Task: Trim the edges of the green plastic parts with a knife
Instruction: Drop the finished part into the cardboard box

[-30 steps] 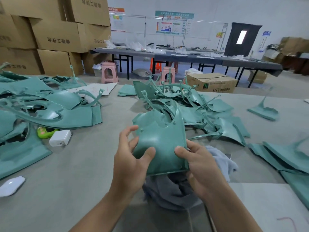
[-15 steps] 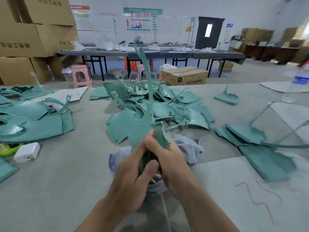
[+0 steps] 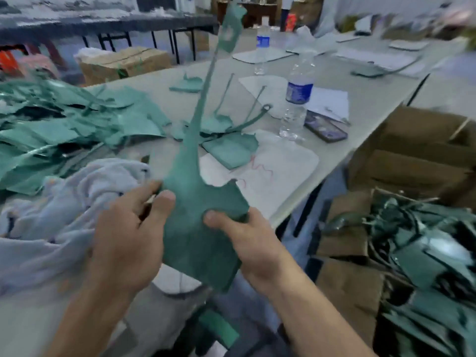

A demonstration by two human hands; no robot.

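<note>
Both hands hold one green plastic part (image 3: pixel 198 228) upright in front of me, near the table's right edge. Its broad base is between my hands and a long thin stem rises from it to a flat tab at the top. My left hand (image 3: pixel 128 233) grips the left edge, thumb on the face, with a thin pale sliver showing between its fingers; I cannot tell if that is the knife. My right hand (image 3: pixel 247 240) grips the right edge with the thumb pressed on the front. A pile of green parts (image 3: pixel 64 124) lies at the left.
A grey cloth (image 3: pixel 64 202) lies bunched under my left hand. Two water bottles (image 3: pixel 296 99), a phone (image 3: pixel 325 130) and white paper sheets (image 3: pixel 273 171) sit on the table to the right. Cardboard boxes (image 3: pixel 412 228) holding green parts stand on the floor beside the table.
The view has swung to the right, toward the table edge and the boxes. The held part has turned from edge-on to face-on, and my hands have spread apart onto its two sides.
</note>
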